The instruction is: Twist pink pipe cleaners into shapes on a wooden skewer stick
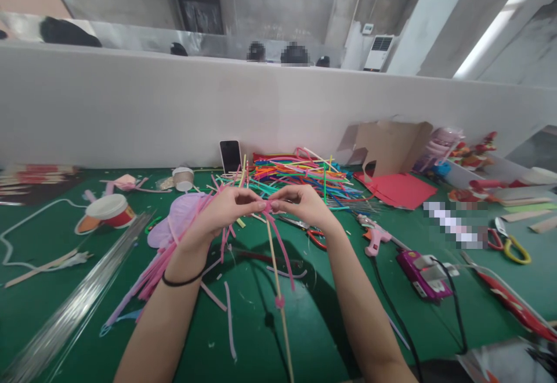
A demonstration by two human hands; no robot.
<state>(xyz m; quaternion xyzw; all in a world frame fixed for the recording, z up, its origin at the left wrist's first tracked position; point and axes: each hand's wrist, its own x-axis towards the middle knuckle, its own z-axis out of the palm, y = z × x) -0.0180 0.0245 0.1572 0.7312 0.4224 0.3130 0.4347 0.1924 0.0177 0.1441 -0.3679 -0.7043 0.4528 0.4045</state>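
My left hand (228, 208) and my right hand (305, 206) meet over the middle of the table, thumbs and forefingers pinched close together. Between the fingertips is a pink pipe cleaner (285, 249), its loose end hanging down to the right. A thin wooden stick (273, 255) runs from the pinched spot down toward me, with a small pink ball (279, 302) partway along it. Whether the fingers also grip the stick's tip is hidden. Beside my left forearm lie a bundle of pink pipe cleaners (159, 270) and a lilac fuzzy piece (183, 215).
A pile of coloured pipe cleaners (300, 168) lies behind my hands, near orange-handled scissors (317, 238). On the right are a pink glue gun (376, 237), a purple power strip (422, 275) and red card (398, 190). Leftward are a paper cup (111, 209) and wires (82, 296).
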